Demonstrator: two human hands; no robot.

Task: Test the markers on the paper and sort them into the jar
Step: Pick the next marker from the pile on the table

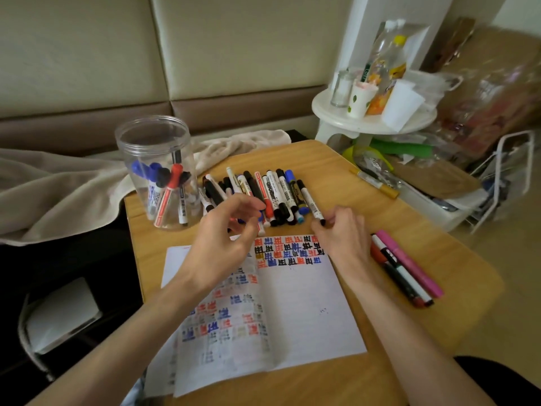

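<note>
Left grip [225, 232]: fingers loosely curved, holding nothing, over marker row [272, 189].
Right grip [342, 232]: pinching near end of rightmost white marker [308, 198].

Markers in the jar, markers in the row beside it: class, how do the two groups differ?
The jar markers lean on end inside the jar; the row of markers lies flat on the table. The jar markers are few; the row holds many more. Both mix black, blue and red caps.
</note>
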